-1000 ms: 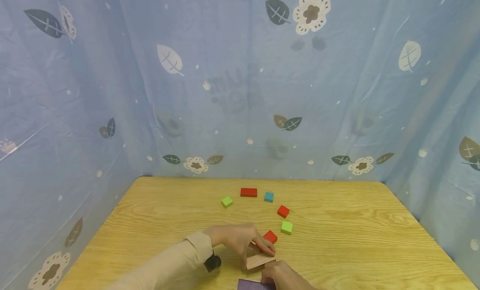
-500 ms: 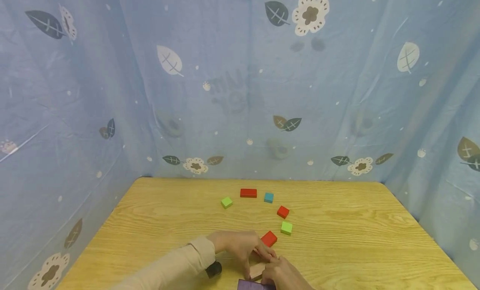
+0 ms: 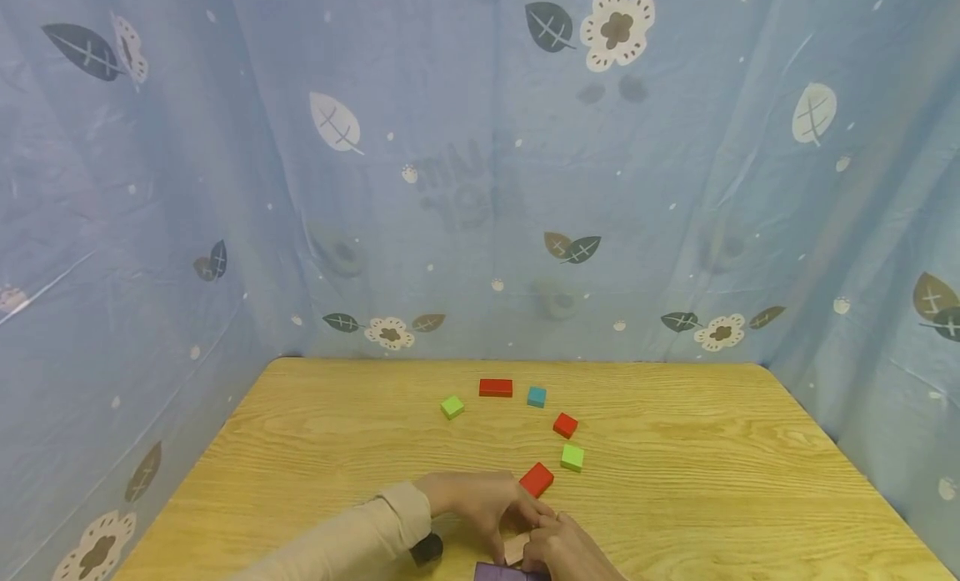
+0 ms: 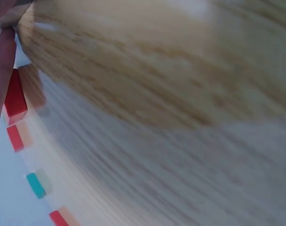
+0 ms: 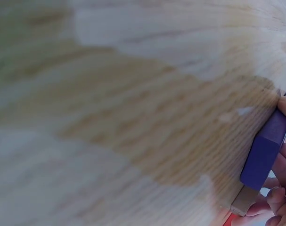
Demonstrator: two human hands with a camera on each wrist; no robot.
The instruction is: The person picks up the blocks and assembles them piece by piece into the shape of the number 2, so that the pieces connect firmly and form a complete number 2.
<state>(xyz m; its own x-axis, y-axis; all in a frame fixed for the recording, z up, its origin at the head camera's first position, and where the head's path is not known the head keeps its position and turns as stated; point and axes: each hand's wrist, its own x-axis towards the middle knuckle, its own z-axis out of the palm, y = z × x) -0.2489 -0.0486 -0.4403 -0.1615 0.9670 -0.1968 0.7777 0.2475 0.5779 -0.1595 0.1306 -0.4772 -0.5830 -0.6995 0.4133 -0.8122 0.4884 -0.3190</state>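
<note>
Head view: nearest me is the purple block (image 3: pixel 501 572), and just past it the wood block (image 3: pixel 514 550). I can't tell what my right hand (image 3: pixel 564 552) grips; my left hand's (image 3: pixel 483 499) fingers seem to pinch the wood block. I think I'm lining blocks up, which calls for gentle nudges.

the left hand (image 3: pixel 483 501) is bringing the wooden block (image 3: pixel 515 548) closer to the purple block (image 3: pixel 497 573) and drawing nearer the right hand (image 3: pixel 567 552).

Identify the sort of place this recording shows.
Probably a curtained-off tabletop workspace: patterned blue curtains hang behind and beside a wood-grain table, with small coloured blocks lying on it.
</note>
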